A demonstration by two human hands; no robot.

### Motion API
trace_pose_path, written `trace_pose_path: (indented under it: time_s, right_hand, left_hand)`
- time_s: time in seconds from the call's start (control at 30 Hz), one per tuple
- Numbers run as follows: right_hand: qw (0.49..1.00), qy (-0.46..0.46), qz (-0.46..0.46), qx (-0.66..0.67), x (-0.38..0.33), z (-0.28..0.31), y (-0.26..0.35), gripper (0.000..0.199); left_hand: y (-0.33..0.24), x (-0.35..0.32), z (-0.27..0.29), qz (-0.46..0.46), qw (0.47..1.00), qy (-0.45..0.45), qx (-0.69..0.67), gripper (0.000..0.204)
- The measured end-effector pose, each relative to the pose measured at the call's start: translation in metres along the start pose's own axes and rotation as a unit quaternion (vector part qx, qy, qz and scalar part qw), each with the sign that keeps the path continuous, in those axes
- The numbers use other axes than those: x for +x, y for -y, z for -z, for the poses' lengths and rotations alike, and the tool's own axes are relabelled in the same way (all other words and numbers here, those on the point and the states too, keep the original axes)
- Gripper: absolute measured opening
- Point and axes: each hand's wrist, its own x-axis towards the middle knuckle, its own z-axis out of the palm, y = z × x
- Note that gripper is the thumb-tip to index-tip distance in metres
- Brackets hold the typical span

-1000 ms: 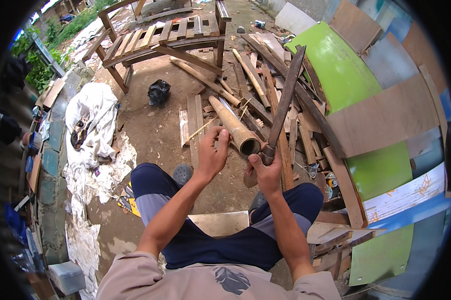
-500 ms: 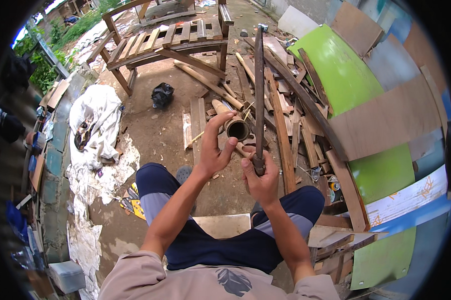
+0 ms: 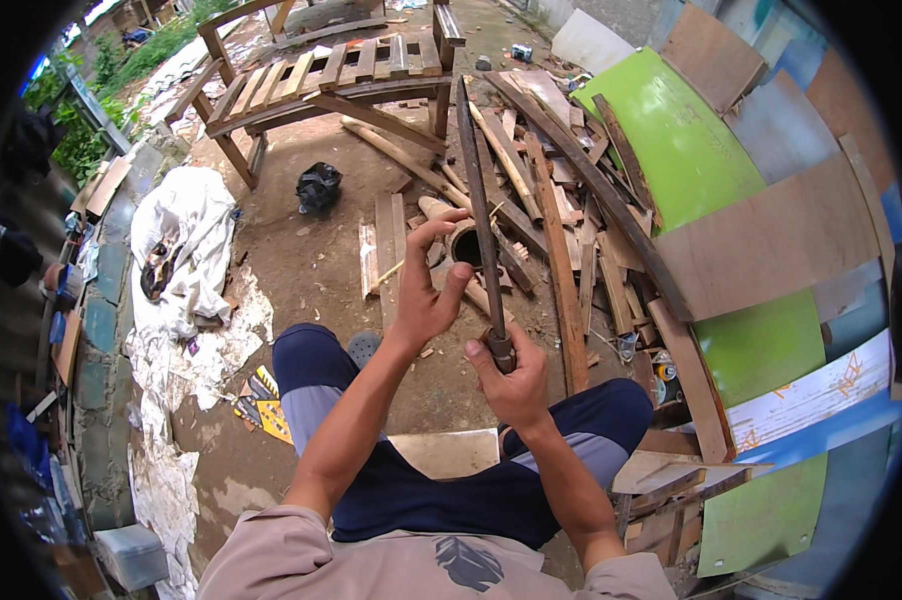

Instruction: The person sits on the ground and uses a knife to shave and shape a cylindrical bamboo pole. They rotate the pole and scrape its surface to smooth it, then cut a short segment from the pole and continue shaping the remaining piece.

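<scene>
My right hand (image 3: pixel 514 375) is closed round the dark handle of a long machete-like blade (image 3: pixel 483 215). The blade points away from me, its tip leaning left. My left hand (image 3: pixel 431 292) is held up beside it, thumb and forefinger spread apart. Between and just beyond those fingers shows the round open end of a bamboo tube (image 3: pixel 455 238), partly hidden by the blade. I cannot tell whether the left fingertips touch the tube.
A slatted wooden bench (image 3: pixel 331 85) stands ahead. Scrap planks (image 3: pixel 559 270) are piled to the right, beside green and brown panels (image 3: pixel 761 240). A black plastic bag (image 3: pixel 319 188) lies on the dirt, and a white cloth (image 3: pixel 186 235) at left.
The blade's tip has swung left and the handle has come slightly lower and nearer, so the blade now crosses the tube's opening. My left hand has barely moved.
</scene>
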Motion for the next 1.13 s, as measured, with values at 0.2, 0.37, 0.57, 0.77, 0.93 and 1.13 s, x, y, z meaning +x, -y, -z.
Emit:
trace_pose_path:
  time_s: [0.2,0.37,0.57,0.77,0.93,1.13]
  right_hand:
    - [1.000,-0.005,0.008,-0.004,-0.002,-0.001,0.003,0.028]
    - [0.999,-0.008,0.026,-0.019,-0.002,0.000,-0.004,0.028]
    - [0.999,-0.019,0.032,-0.028,-0.002,0.002,0.007,0.028]
    - [0.999,-0.014,0.015,-0.044,-0.003,0.008,0.014,0.030]
    - [0.997,-0.016,0.009,-0.076,-0.002,0.016,0.011,0.030]
    - [0.996,-0.011,0.000,-0.084,-0.002,0.021,0.013,0.030]
  left_hand:
    - [0.002,-0.001,-0.001,-0.002,1.000,0.006,0.026,0.048]
    - [0.003,-0.001,-0.004,-0.001,1.000,0.015,0.027,0.048]
    - [0.006,0.001,-0.009,-0.020,0.999,0.000,0.026,0.049]
    - [0.009,0.001,-0.015,-0.027,0.999,0.000,0.040,0.050]
    - [0.010,0.000,-0.022,-0.026,0.999,-0.007,0.045,0.051]
    - [0.014,-0.002,-0.024,-0.036,0.998,-0.006,0.046,0.052]
